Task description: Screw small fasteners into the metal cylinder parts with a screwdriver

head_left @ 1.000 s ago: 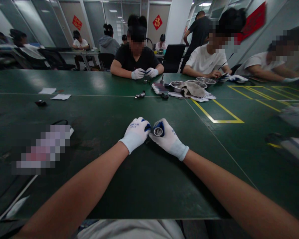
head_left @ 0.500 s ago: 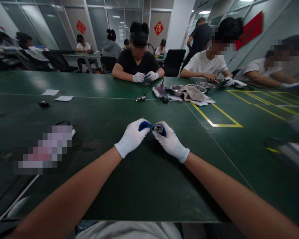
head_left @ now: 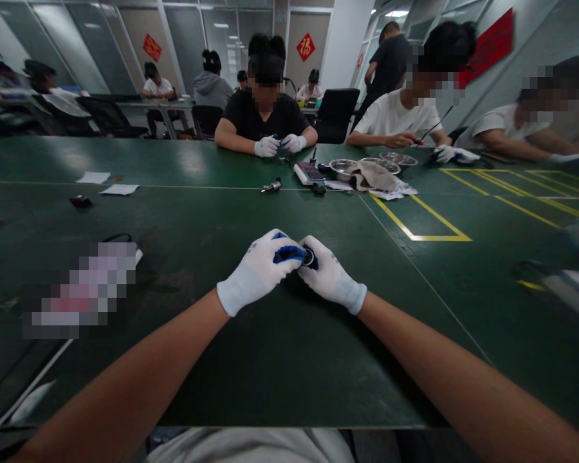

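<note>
Just above the table, my right hand [head_left: 330,273] is wrapped round a small dark cylindrical part [head_left: 309,258] with a round metal rim facing up. Its lower body is hidden by the glove, so its exact kind does not show. My left hand [head_left: 273,267] reaches over from the left, thumb and fingers pinched together at the rim's opening. Whatever the left fingertips hold, if anything, is hidden. Both hands wear white gloves with blue palms and touch at the part.
A power strip [head_left: 94,283], partly blurred out, lies left on the green table [head_left: 280,373]. Ahead are a metal fitting [head_left: 271,186], a black piece [head_left: 318,189], steel bowls [head_left: 340,168] and a cloth [head_left: 372,177]. Co-workers sit opposite; a gloved hand [head_left: 267,146] is across the table.
My left hand has moved right, from beside the cylindrical part onto its open end, now covering much of the rim. The right hand still holds the part.
</note>
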{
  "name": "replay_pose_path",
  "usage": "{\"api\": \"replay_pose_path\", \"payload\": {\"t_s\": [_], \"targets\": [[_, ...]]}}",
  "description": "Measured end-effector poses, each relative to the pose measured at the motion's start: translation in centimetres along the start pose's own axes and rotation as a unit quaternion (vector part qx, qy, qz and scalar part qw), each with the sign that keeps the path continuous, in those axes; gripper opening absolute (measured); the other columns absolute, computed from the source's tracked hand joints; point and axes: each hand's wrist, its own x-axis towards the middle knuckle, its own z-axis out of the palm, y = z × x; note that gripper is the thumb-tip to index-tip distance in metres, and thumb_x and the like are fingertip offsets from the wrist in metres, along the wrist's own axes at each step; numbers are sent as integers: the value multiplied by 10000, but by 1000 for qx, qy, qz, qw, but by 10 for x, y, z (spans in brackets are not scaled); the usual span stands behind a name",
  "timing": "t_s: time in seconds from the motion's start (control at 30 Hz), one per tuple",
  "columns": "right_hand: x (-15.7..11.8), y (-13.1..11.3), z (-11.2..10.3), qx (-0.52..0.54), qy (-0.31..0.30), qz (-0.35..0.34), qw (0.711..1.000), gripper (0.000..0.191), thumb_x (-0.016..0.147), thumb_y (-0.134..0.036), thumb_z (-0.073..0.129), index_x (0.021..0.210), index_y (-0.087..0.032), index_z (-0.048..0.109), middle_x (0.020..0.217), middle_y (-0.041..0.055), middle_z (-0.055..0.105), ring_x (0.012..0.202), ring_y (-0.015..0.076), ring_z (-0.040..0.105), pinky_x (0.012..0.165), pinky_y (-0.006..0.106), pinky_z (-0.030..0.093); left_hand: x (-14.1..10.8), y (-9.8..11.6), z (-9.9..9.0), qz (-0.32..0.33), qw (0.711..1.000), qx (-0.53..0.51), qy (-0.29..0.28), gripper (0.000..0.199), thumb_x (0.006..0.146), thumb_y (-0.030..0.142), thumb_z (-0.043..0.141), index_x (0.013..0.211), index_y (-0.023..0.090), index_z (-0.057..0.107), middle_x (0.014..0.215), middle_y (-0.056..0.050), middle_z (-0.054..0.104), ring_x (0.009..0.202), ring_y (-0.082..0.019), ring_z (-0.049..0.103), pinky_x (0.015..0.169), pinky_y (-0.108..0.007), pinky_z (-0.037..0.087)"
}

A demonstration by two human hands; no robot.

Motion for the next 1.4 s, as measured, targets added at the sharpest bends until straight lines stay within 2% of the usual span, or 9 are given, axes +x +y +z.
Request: {"api": "replay_pose_path", "payload": {"t_s": [0.17,0.4,0.6,0.7,0.83,1.0,1.1,1.2,1.4], "targets": [[0,-1,2,-9,-13,-23,1000,157,788,-246,610,832,-251,459,778,-12,538,716,179,520,668,328,437,1,2,1,10,999,44,-28,118,918,190,713,990,207,806,1064,-45,692,992,-200,695,948,-345,587],[0,-1,4,-15,-20,-56,998,187,832,-261,605,797,-258,422,808,5,521,717,182,510,690,350,454,3,7,0,31,986,154,-63,135,950,214,673,989,194,801,1098,-70,671,1003,-223,676,927,-368,588],[0,-1,4,-24,-29,-54,998,166,833,-257,608,816,-257,443,819,6,518,733,187,519,698,352,463,4,9,2,18,987,142,-65,99,930,215,696,966,191,785,1089,-61,671,977,-220,675,915,-384,585],[1,0,4,-26,-18,-56,998,151,824,-259,610,815,-255,460,833,15,531,753,198,530,710,363,465,4,8,6,13,988,150,-38,77,931,227,700,969,177,746,1073,-71,660,980,-233,667,910,-407,585],[1,-2,2,-11,2,-20,1000,146,805,-268,618,817,-254,473,809,8,553,739,195,528,691,356,461,4,3,12,-23,993,107,47,203,877,264,777,1038,189,677,1099,-66,652,1012,-240,667,940,-431,583],[3,2,-1,83,99,40,991,149,756,-272,614,874,-253,525,799,-4,593,756,201,561,711,353,486,2,-7,20,-53,991,-13,119,203,921,192,681,1116,186,622,1130,-75,675,1081,-224,675,1015,-424,565],[6,10,2,176,156,79,969,216,771,-338,671,922,-259,540,875,13,618,828,218,610,800,387,537,1,-8,28,-56,994,-26,89,224,899,168,702,1114,189,641,1151,-79,676,1097,-222,680,1030,-408,564],[8,15,7,237,186,94,949,201,826,-389,666,933,-268,546,901,30,624,879,233,632,868,429,567,1,-4,38,-65,997,18,39,258,837,223,805,1065,213,685,1153,-71,678,1074,-242,690,987,-405,586],[3,6,-4,206,141,81,965,142,908,-391,638,849,-274,584,891,67,660,945,269,652,884,464,597,3,-2,43,-93,990,95,41,207,868,268,794,1049,211,711,1110,-78,727,1065,-277,711,975,-440,587]]}}
